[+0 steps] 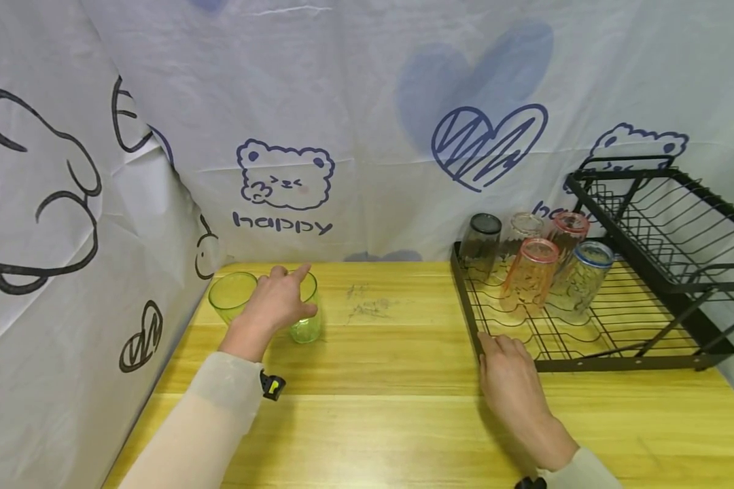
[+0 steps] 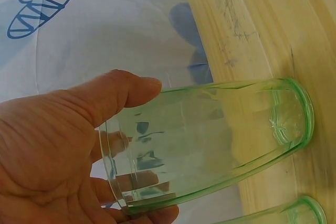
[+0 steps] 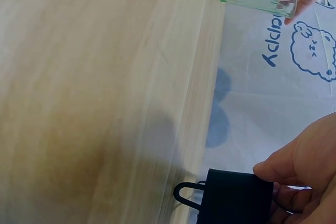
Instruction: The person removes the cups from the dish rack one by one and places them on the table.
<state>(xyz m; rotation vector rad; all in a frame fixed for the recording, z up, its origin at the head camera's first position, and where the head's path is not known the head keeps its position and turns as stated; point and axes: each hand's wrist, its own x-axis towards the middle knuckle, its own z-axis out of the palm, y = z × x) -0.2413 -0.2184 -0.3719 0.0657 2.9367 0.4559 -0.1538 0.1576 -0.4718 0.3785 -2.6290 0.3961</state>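
Note:
My left hand (image 1: pixel 273 301) is at the left of the table, gripping a green drinking glass (image 2: pixel 194 150) around its rim. The thumb lies on one side and the fingers curl around the other. This glass stands mouth up, its base at the tabletop. Beside it, to the left, is a second green glass (image 1: pixel 228 295), partly hidden by the hand in the head view. My right hand (image 1: pixel 514 384) grips the near left corner of a black dish rack (image 1: pixel 618 365), thumb outside the edge (image 3: pixel 236 198) and fingers over it.
Several upside-down glasses stand in the rack's left part: a dark grey glass (image 1: pixel 480 248), a clear one, pinkish ones such as the front pink glass (image 1: pixel 528 278), and a blue-rimmed glass (image 1: pixel 580 282). An upper wire tier (image 1: pixel 679 231) rises at the right. A printed cloth (image 1: pixel 373 136) hangs behind the table.

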